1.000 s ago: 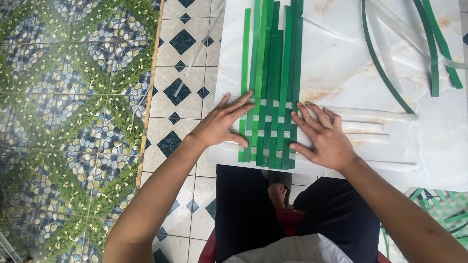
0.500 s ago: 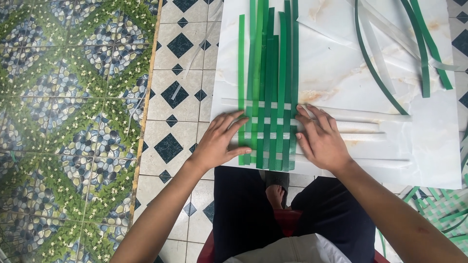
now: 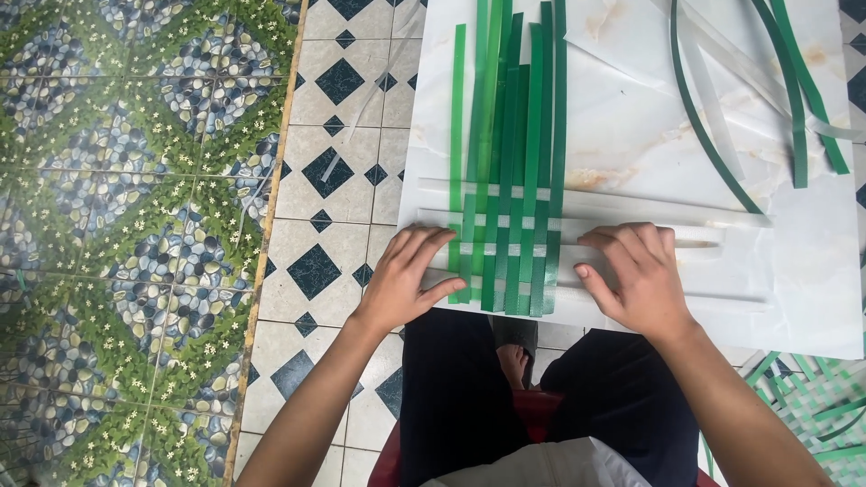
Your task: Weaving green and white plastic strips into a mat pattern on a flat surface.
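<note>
Slid lower since earlier frame — left hand (image 3: 401, 284) and right hand (image 3: 636, 275) now flank woven green strips (image 3: 505, 261), fingers (image 3: 609, 242) flat, released, pressing white strips (image 3: 631, 212) against marbled board (image 3: 812, 298) — weave being squared.

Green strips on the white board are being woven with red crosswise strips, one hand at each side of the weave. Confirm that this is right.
Not quite: the crosswise strips are white, not red. The head view shows the green strips on the white board interlaced with white ones, the left hand at the weave's left edge and the right hand at its right.
</note>
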